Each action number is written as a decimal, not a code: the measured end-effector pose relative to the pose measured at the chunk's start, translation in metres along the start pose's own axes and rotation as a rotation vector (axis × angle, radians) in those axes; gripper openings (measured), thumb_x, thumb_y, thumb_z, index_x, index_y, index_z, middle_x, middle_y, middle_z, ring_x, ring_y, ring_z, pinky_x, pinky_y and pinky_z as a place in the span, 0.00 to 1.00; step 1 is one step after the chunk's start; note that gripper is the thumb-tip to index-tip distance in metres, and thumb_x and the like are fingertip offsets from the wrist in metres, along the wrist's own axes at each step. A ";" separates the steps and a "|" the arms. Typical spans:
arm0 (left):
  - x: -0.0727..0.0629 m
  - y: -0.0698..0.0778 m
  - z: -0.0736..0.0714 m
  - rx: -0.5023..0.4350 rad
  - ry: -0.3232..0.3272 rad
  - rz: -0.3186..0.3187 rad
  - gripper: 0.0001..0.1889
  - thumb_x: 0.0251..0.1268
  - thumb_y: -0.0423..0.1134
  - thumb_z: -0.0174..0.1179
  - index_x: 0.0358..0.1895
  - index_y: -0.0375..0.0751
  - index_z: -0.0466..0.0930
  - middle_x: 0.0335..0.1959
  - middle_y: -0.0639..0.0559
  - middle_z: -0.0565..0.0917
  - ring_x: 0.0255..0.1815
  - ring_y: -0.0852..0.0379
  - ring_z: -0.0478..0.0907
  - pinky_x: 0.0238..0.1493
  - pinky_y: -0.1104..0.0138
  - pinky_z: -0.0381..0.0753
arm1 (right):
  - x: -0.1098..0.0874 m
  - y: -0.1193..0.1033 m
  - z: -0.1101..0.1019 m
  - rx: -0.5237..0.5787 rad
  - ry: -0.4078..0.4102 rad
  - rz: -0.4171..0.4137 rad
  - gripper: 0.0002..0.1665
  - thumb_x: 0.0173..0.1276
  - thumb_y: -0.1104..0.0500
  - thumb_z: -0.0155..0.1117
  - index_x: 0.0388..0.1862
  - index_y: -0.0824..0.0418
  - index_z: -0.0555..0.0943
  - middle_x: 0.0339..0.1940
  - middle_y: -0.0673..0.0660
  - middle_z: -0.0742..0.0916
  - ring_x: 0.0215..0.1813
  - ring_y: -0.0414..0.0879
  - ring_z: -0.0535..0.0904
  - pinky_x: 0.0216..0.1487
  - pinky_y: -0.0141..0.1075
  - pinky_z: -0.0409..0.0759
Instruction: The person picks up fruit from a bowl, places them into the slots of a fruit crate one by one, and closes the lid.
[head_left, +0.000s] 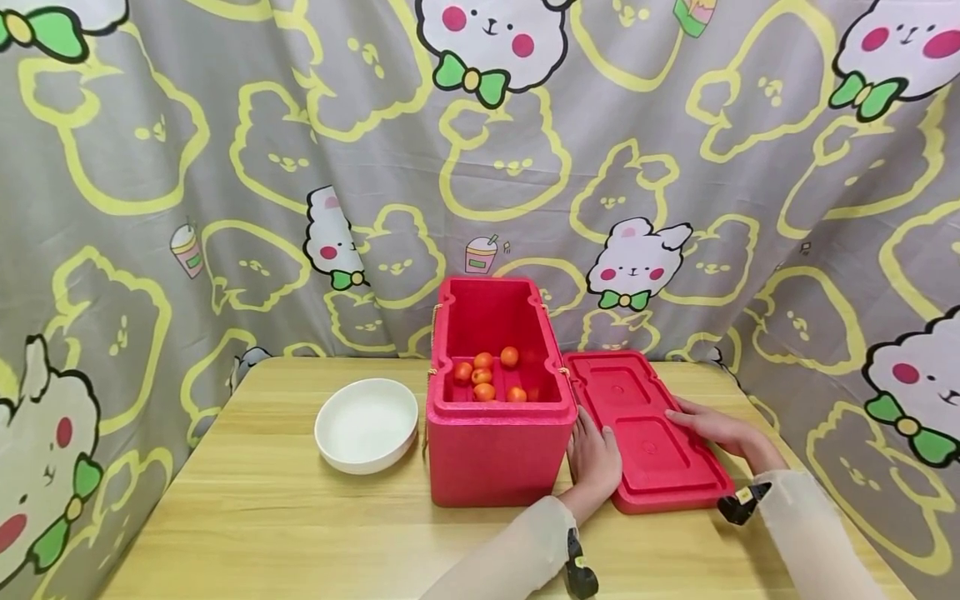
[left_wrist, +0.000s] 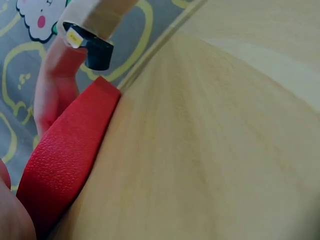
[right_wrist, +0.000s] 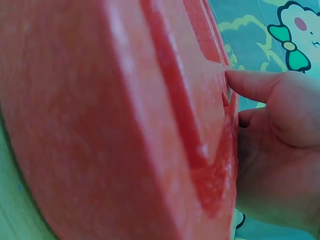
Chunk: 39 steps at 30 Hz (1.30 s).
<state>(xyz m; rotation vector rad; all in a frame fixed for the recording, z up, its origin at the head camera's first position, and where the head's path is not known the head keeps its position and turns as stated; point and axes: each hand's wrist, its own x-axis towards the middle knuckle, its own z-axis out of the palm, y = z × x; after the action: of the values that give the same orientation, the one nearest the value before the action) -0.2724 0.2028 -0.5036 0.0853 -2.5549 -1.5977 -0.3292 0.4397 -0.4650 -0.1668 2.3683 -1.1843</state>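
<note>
A red foam lid (head_left: 651, 450) lies on the table right of a red foam box (head_left: 498, 462). My left hand (head_left: 596, 458) holds the lid's left edge, in the narrow space beside the box; its fingertips are partly hidden. On the opposite edge, my right hand (head_left: 723, 429) grips the lid with the thumb on top; its other fingers are mostly hidden behind the edge. The right wrist view shows that thumb (right_wrist: 255, 86) touching the lid's rim. Inside the uncovered box sit several small orange-red tomatoes (head_left: 483, 392).
A white bowl (head_left: 366, 427) stands left of the box on the wooden table (head_left: 300, 533). Thin cords (head_left: 433, 317) hang over the box's sides. A patterned curtain (head_left: 510, 175) hangs behind the table and along both sides.
</note>
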 end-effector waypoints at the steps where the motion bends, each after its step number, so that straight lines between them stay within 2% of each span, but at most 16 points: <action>1: -0.001 0.000 0.000 0.016 0.007 0.011 0.31 0.77 0.42 0.49 0.78 0.32 0.59 0.78 0.40 0.66 0.81 0.45 0.61 0.79 0.50 0.56 | 0.000 -0.001 0.001 0.001 0.002 -0.005 0.46 0.83 0.49 0.47 0.82 0.71 0.39 0.78 0.78 0.57 0.69 0.61 0.68 0.57 0.35 0.74; 6: -0.003 -0.002 0.002 0.034 0.080 0.079 0.30 0.76 0.38 0.50 0.76 0.30 0.61 0.76 0.38 0.68 0.78 0.43 0.64 0.76 0.48 0.60 | -0.002 -0.002 0.000 0.002 -0.001 -0.026 0.46 0.82 0.50 0.49 0.82 0.70 0.38 0.79 0.77 0.55 0.72 0.64 0.64 0.61 0.39 0.72; 10: -0.004 -0.004 0.004 -0.039 0.111 0.127 0.31 0.76 0.37 0.49 0.78 0.31 0.57 0.78 0.38 0.66 0.79 0.41 0.62 0.75 0.48 0.61 | -0.004 -0.002 -0.003 0.033 -0.005 -0.060 0.48 0.81 0.51 0.50 0.83 0.67 0.36 0.80 0.76 0.51 0.75 0.66 0.59 0.62 0.37 0.72; 13: -0.007 0.000 0.002 -0.164 0.093 0.155 0.32 0.78 0.37 0.48 0.80 0.33 0.52 0.81 0.39 0.60 0.81 0.39 0.58 0.77 0.47 0.60 | -0.007 -0.004 -0.006 0.103 -0.018 -0.113 0.47 0.82 0.53 0.48 0.83 0.65 0.32 0.81 0.76 0.49 0.72 0.57 0.64 0.59 0.34 0.75; 15: -0.008 0.005 0.000 -0.229 0.076 0.182 0.33 0.79 0.37 0.47 0.81 0.34 0.49 0.83 0.40 0.55 0.82 0.39 0.54 0.78 0.45 0.58 | -0.010 -0.007 -0.009 0.162 -0.024 -0.156 0.47 0.83 0.55 0.46 0.82 0.63 0.29 0.80 0.74 0.49 0.68 0.46 0.70 0.57 0.32 0.77; 18: -0.011 0.014 -0.004 -0.271 0.076 0.239 0.34 0.79 0.36 0.47 0.82 0.37 0.44 0.85 0.43 0.49 0.84 0.39 0.49 0.78 0.39 0.53 | -0.016 -0.014 -0.014 0.243 -0.030 -0.239 0.45 0.84 0.58 0.43 0.82 0.62 0.26 0.78 0.58 0.61 0.60 0.32 0.75 0.56 0.30 0.79; 20: -0.013 0.021 -0.006 -0.255 0.099 0.297 0.35 0.79 0.35 0.47 0.83 0.38 0.43 0.85 0.44 0.47 0.84 0.40 0.47 0.77 0.38 0.53 | -0.020 -0.020 -0.017 0.289 -0.031 -0.314 0.44 0.84 0.60 0.41 0.82 0.60 0.26 0.73 0.44 0.68 0.59 0.28 0.76 0.57 0.29 0.79; 22: -0.016 0.029 -0.010 -0.240 0.122 0.354 0.36 0.79 0.35 0.48 0.83 0.40 0.42 0.86 0.47 0.46 0.85 0.42 0.47 0.78 0.41 0.55 | -0.023 -0.026 -0.021 0.336 -0.033 -0.394 0.43 0.84 0.62 0.40 0.83 0.57 0.28 0.67 0.33 0.71 0.61 0.28 0.77 0.57 0.29 0.80; 24: -0.018 0.037 -0.015 -0.236 0.142 0.420 0.37 0.79 0.35 0.48 0.84 0.42 0.40 0.86 0.48 0.44 0.85 0.45 0.45 0.80 0.48 0.55 | -0.028 -0.034 -0.025 0.376 -0.044 -0.477 0.42 0.84 0.65 0.39 0.84 0.53 0.30 0.68 0.30 0.72 0.63 0.29 0.77 0.58 0.30 0.80; 26: -0.019 0.045 -0.023 -0.228 0.167 0.499 0.38 0.79 0.34 0.48 0.84 0.42 0.39 0.86 0.48 0.43 0.86 0.45 0.44 0.81 0.55 0.56 | -0.031 -0.045 -0.028 0.403 -0.051 -0.550 0.42 0.83 0.68 0.37 0.85 0.50 0.33 0.70 0.32 0.72 0.64 0.30 0.77 0.58 0.31 0.80; 28: -0.022 0.054 -0.034 -0.223 0.176 0.565 0.38 0.79 0.35 0.47 0.84 0.42 0.38 0.86 0.48 0.41 0.86 0.46 0.42 0.82 0.58 0.53 | -0.035 -0.057 -0.031 0.415 -0.054 -0.603 0.42 0.82 0.70 0.36 0.85 0.48 0.35 0.72 0.35 0.70 0.66 0.31 0.76 0.59 0.32 0.81; 30: -0.026 0.063 -0.045 -0.212 0.173 0.616 0.38 0.79 0.35 0.47 0.84 0.42 0.36 0.86 0.49 0.39 0.86 0.47 0.39 0.82 0.58 0.52 | -0.040 -0.069 -0.032 0.424 -0.061 -0.656 0.43 0.81 0.72 0.35 0.85 0.48 0.35 0.75 0.38 0.69 0.67 0.32 0.76 0.60 0.33 0.81; 34: -0.033 0.079 -0.066 -0.202 0.155 0.680 0.39 0.80 0.37 0.47 0.84 0.44 0.33 0.86 0.52 0.36 0.87 0.51 0.35 0.81 0.56 0.56 | -0.048 -0.094 -0.034 0.443 -0.082 -0.765 0.44 0.79 0.75 0.32 0.86 0.50 0.36 0.78 0.46 0.65 0.71 0.34 0.74 0.62 0.33 0.80; 39: -0.038 0.096 -0.094 -0.120 0.248 0.804 0.40 0.78 0.36 0.50 0.83 0.38 0.35 0.86 0.46 0.39 0.87 0.48 0.38 0.76 0.56 0.65 | -0.057 -0.130 -0.033 0.481 -0.123 -0.869 0.44 0.77 0.77 0.30 0.86 0.52 0.36 0.81 0.53 0.61 0.74 0.39 0.72 0.64 0.35 0.80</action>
<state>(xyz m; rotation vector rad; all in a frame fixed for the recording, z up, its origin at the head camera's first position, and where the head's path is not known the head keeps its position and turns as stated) -0.2201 0.1651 -0.3798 -0.6272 -1.9090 -1.2917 -0.3084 0.4005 -0.3260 -1.1373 1.8373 -2.0052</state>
